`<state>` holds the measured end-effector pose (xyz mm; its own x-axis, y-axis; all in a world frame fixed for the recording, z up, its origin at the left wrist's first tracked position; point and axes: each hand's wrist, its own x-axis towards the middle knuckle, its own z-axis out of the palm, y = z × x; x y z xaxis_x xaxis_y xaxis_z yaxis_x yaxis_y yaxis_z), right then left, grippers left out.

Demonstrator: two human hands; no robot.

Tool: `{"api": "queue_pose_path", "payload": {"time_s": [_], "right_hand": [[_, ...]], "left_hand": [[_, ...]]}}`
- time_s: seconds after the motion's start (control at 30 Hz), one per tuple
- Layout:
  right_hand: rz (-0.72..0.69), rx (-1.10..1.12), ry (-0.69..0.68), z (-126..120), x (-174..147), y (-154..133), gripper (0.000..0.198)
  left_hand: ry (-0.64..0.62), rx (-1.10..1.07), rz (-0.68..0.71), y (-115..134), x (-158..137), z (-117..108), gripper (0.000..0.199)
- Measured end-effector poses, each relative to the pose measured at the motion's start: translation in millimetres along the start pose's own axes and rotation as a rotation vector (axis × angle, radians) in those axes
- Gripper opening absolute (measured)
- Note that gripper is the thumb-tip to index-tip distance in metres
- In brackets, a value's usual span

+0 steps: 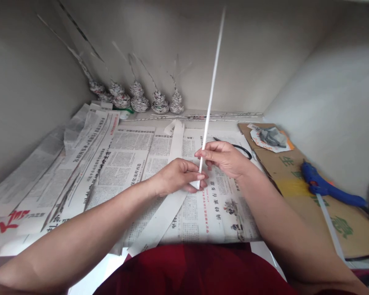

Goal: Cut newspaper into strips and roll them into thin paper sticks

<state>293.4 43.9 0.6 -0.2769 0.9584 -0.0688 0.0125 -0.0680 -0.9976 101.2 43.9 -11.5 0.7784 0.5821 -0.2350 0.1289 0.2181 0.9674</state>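
A long, thin white paper stick point(213, 82) stands nearly upright in front of me, its top leaning a little to the right. My left hand point(184, 174) pinches its lower end between thumb and fingers. Just above, the fingertips of my right hand point(223, 157) are closed on the same stick. Beneath my hands, a pale paper strip point(158, 223) runs diagonally over spread newspaper point(126, 151). Behind my right hand lies a dark-handled tool point(244, 149), partly covered by the hand.
Several woven paper gourd shapes point(140, 98) line the back wall. Thin paper sticks point(190, 117) lie before it. Cut newspaper strips point(80, 164) overlap at left. At right, a cardboard sheet point(307, 221) bears a blue glue gun point(329, 186) and a grey crumpled lump point(273, 137).
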Motion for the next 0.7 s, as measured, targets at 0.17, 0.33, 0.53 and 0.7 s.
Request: {"api": "queue_pose_path", "payload": {"time_s": [0.17, 0.33, 0.53, 0.7], "right_hand": [[0.001, 0.063, 0.018, -0.9, 0.1, 0.4, 0.018], [0.029, 0.036, 0.015, 1.8, -0.2, -0.4, 0.021], [-0.048, 0.027, -0.004, -0.8, -0.2, -0.9, 0.021], [0.010, 0.053, 0.027, -2.2, 0.4, 1.6, 0.019]], "left_hand": [[0.013, 0.016, -0.002, 1.6, -0.7, 0.7, 0.024], [-0.003, 0.005, -0.008, 0.9, 0.1, 0.5, 0.023], [0.024, -0.008, -0.010, -0.9, 1.0, -0.1, 0.022], [-0.008, 0.023, -0.007, -0.8, 0.5, 0.1, 0.023]]}}
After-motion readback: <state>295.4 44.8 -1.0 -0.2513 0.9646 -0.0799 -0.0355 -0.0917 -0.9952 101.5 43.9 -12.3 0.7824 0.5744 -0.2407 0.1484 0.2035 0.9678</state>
